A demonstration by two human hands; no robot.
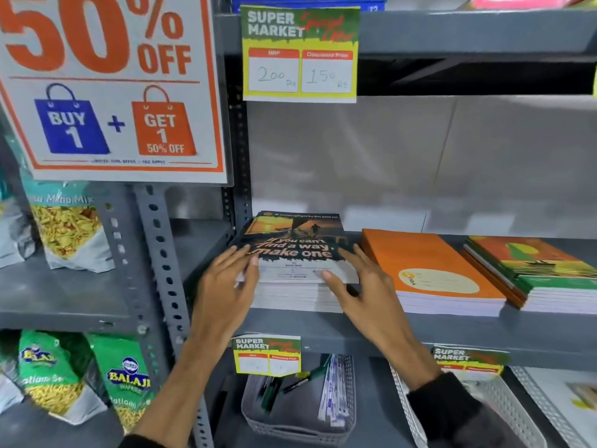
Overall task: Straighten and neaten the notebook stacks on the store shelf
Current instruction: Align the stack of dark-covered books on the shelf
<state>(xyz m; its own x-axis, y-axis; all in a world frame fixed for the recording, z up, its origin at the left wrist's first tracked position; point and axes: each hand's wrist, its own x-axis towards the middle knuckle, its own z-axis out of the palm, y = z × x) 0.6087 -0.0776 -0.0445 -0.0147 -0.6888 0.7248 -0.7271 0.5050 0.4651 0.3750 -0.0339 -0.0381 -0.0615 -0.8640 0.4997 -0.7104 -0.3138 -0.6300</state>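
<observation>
On the grey shelf (452, 328), both hands bracket the leftmost notebook stack (298, 253): left hand (226, 286) and right hand (365, 286) open, fingers spread, touching its front corners, gripping nothing. Orange stack (429, 270) sits just beside.

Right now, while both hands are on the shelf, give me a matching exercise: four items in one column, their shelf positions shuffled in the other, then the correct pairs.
Items
1. dark notebook stack
2. orange notebook stack
3. green notebook stack
4. grey basket

Positions
A. on the level below the notebooks
B. middle of the three stacks
C. between the left hand and right hand
D. farthest right on the shelf

Pairs: 1-C, 2-B, 3-D, 4-A
</observation>
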